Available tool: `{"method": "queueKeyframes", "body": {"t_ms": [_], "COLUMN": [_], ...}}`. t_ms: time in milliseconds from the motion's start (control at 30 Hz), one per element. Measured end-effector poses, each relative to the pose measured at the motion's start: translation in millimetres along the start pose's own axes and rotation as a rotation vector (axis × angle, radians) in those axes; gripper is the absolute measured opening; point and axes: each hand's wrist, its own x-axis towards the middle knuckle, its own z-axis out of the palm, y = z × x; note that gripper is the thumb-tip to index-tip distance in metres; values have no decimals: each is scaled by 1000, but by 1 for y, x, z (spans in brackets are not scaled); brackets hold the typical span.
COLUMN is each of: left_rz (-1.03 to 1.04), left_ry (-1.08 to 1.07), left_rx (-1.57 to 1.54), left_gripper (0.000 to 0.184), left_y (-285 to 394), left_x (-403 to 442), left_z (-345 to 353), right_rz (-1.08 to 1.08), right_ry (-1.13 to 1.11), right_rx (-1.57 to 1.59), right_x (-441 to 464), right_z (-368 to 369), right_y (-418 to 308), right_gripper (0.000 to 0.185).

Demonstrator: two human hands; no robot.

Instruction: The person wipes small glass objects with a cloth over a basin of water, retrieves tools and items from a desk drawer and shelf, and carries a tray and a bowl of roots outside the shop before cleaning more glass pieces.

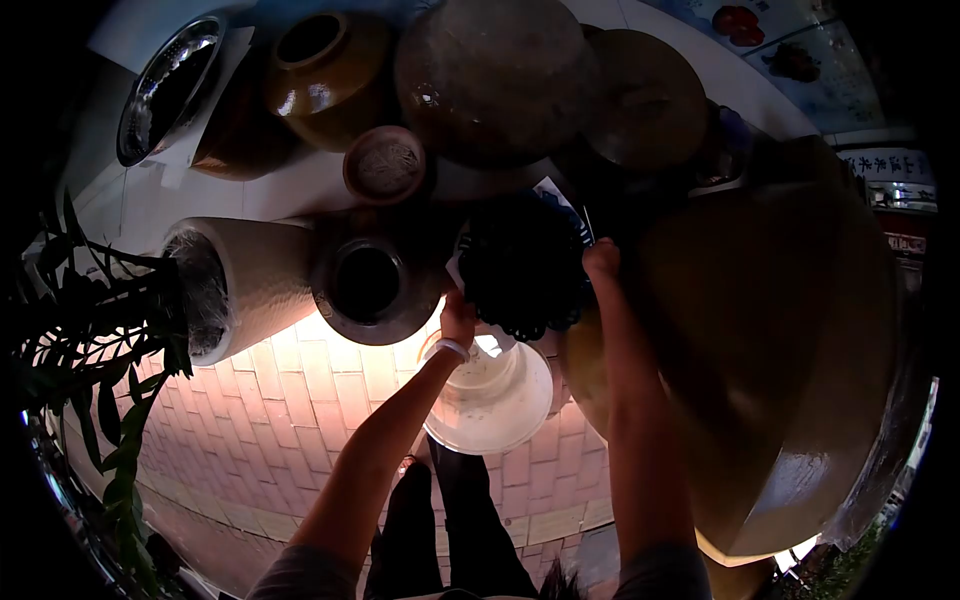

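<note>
A dark, scallop-edged object (525, 262), too dark to make out, lies between my two hands at the centre of the view. My left hand (458, 320), with a white band at its wrist, has its fingers around the lower left edge of the thing. On the other side, my right hand (602, 258) is at the upper right edge, next to a sheet with blue print (562, 200). Beneath them, a white basin (490, 400) is on the brick paving. A round jar with a dark mouth (368, 283) is left of my left hand.
Large brown jars (495, 80) and a glazed pot (330, 85) line the back. A small clay bowl (384, 165) is before them. A pale cylinder (255, 285) and leafy plants (120, 440) are at the left. A huge brown vessel (760, 350) fills the right.
</note>
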Motion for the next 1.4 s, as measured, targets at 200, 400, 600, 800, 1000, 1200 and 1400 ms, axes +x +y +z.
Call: {"method": "queueKeyframes", "body": {"t_ms": [200,400,600,800,1000,1200,1400], "left_rz": [58,-314,-370,-652,-1053,-1302,-1115], "left_ry": [30,-168,-71,93,419,439,448], "left_rx": [49,-100,-182,-52,94,-199,-131], "left_gripper": [19,32,32,20,23,23,26], "left_y": [-23,2,22,-19,-72,-70,-58], "left_x": [12,22,-14,-167,-394,-531,-549], "left_z": [0,-14,-72,-227,-420,-505,-474], "right_rz": [-26,-2,-410,-902,-1063,-1125,-1008], "right_ry": [55,-12,364,-372,-149,-178,-615], "right_rx": [137,147,758,475,-85,-447,-455], "right_x": [10,-2,-84,-266,-301,-330,-374], "right_z": [21,10,-30,63,187,196,158], "right_y": [19,6,-22,-61,-47,2,41], "right_gripper": [19,19,16,18,16,17,29]}}
